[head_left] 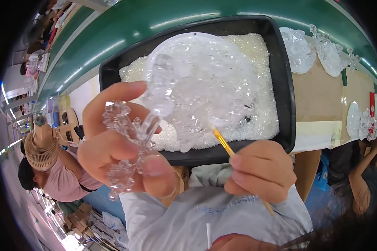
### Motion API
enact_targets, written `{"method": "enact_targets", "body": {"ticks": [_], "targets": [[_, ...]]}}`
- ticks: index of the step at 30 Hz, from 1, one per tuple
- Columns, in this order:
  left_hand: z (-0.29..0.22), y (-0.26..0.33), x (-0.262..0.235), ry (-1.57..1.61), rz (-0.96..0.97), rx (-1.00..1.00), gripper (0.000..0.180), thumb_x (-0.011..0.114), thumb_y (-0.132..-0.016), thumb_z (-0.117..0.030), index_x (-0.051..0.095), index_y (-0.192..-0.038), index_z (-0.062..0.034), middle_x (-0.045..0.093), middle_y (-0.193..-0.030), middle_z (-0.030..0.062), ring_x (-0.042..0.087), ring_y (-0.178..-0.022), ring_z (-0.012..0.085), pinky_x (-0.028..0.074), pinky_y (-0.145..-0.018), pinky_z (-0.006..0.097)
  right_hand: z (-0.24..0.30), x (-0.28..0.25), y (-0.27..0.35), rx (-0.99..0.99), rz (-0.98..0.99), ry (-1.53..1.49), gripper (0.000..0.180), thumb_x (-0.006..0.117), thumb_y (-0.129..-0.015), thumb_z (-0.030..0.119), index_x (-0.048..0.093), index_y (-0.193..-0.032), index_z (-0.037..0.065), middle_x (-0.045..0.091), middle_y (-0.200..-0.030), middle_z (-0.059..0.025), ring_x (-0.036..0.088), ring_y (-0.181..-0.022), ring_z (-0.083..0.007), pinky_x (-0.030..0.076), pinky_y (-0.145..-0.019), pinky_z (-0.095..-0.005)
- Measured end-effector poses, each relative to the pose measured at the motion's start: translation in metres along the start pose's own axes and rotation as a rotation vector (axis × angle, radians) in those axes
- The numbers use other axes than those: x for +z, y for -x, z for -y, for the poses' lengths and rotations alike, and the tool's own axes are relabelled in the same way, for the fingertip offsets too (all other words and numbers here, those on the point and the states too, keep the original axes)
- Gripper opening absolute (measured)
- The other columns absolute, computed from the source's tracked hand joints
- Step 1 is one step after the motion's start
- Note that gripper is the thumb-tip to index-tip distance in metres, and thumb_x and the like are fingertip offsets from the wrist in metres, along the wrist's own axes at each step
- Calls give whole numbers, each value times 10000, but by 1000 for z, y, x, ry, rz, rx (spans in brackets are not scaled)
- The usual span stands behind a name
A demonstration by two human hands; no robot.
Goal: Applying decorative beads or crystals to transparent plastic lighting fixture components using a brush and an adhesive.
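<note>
My left hand is closed around a clear branched ornament with faceted flower-like ends. A white translucent round plate, coated with clear bits, lies behind it over the tray; whether the two are joined I cannot tell. In my right hand is a slim paintbrush with a gold metal collar and a pale wooden handle. Its tip points at the plate's lower edge. Below them, a black tray holds a thick layer of small clear crystals.
Round clear ornaments and branched ones rest on brown board at the right. Another sits farther right beside a red box. On the left, a person in pink is near a brown fan; another person's arm shows at right.
</note>
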State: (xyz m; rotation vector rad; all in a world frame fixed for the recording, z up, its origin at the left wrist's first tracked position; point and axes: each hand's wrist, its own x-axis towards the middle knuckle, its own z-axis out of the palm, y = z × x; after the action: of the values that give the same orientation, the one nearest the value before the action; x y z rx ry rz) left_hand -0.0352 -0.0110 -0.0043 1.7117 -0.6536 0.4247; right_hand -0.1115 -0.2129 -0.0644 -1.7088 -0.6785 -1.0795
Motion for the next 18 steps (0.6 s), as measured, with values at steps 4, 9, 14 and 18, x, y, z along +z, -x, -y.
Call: {"method": "enact_targets", "body": {"ticks": [4, 9, 14, 18], "targets": [[8, -7, -3, 60, -8, -4, 462, 820, -754, -289, 436, -924, -95, 534, -1251, 331, 654, -692, 267, 532, -495, 291, -4, -6, 5, 3, -36, -102, 272, 814, -808, 146, 606, -840, -27, 670, -800, -178, 617, -550, -230, 498, -427, -280], [4, -9, -1, 15, -67, -3, 423, 772, -793, -263, 428, -956, -80, 542, -1232, 323, 631, -675, 274, 503, -477, 281, -5, -3, 8, 38, -88, -51, 274, 798, -831, 159, 590, -856, -18, 668, -840, -186, 609, -557, -227, 486, -419, -278], [1, -13, -5, 51, -99, -122, 437, 751, -768, -303, 443, -964, -63, 543, -1212, 303, 671, -728, 224, 555, -506, 274, -3, -6, 6, 56, -112, -115, 222, 786, -785, 77, 610, -860, -35, 670, -851, -191, 623, -563, -250, 493, -430, -293], [6, -13, -2, 68, -102, -114, 443, 755, -759, -304, 444, -978, -76, 552, -1204, 280, 662, -723, 210, 529, -479, 266, -1, -11, 6, 121, -91, -121, 243, 797, -774, 53, 595, -893, -11, 668, -866, -183, 623, -562, -246, 499, -442, -290]]}}
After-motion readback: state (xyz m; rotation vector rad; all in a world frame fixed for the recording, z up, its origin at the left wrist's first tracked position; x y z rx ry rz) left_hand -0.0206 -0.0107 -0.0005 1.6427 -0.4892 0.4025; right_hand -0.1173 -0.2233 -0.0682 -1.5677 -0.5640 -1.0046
